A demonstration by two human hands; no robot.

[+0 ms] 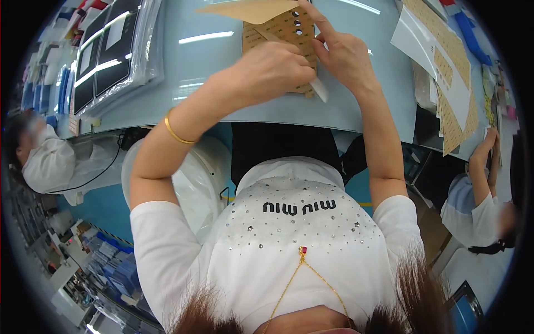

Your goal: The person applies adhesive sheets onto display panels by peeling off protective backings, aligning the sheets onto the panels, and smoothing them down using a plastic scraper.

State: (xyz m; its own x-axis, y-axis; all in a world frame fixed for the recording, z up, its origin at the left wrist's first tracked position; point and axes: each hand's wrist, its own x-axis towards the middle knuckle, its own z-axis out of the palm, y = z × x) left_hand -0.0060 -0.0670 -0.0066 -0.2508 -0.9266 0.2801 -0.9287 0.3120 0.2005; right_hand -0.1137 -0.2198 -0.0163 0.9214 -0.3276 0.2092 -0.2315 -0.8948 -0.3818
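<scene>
My left hand (272, 69), with a gold bracelet on its wrist, is closed around a slim pale tool (319, 90). One end of it sticks out by the right side of the fist, and a narrow strip shows above the knuckles. Beneath the hand lies a tan printed adhesive sheet (282, 25) with several holes near its right edge. A plain tan flap (247, 10) rises over the top of this sheet. At the flap's right corner rests the index fingertip of my right hand (345, 58); its thumb is apart, beside the sheet's right edge.
Dark panels in clear plastic (114, 53) are stacked at the table's left. White and tan sheets (445, 67) lie on the right, some over the table's front edge (267, 119). One person (50, 150) sits at far left, another (473, 206) at far right.
</scene>
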